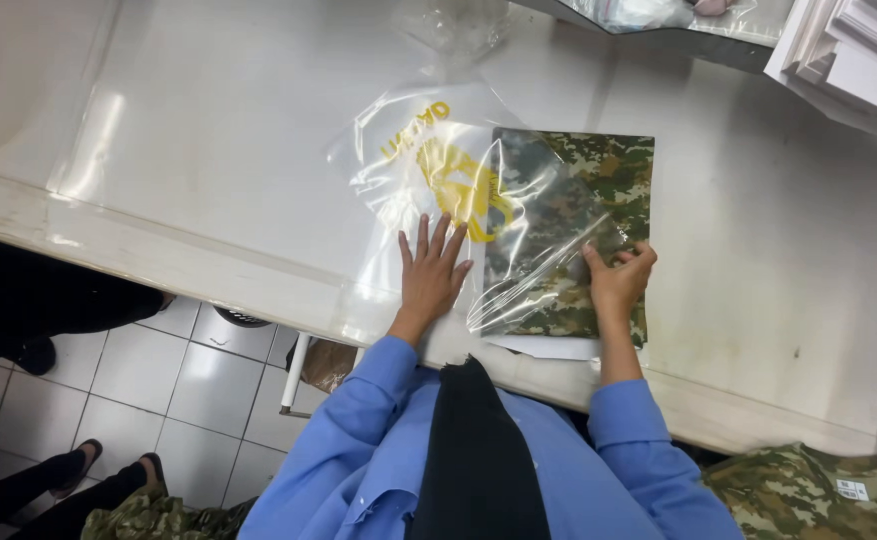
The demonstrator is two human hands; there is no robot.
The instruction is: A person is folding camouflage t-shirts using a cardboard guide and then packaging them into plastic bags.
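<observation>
A folded camouflage garment [599, 175] lies on the white table [239, 150], partly inside a clear plastic bag [409, 170] with a yellow print. My left hand [431, 270] lies flat with fingers spread on the bag's empty part, left of the garment. My right hand [619, 278] pinches the garment's near right edge together with the bag film. A white sheet [544, 347] sticks out under the garment's near edge.
Stacked white boxes [849, 50] sit at the far right corner. More plastic-wrapped items [659, 12] lie at the back. A camouflage garment [809, 495] rests low right, another [149, 518] low left. A person's legs and feet [49, 475] stand on the tiled floor at left.
</observation>
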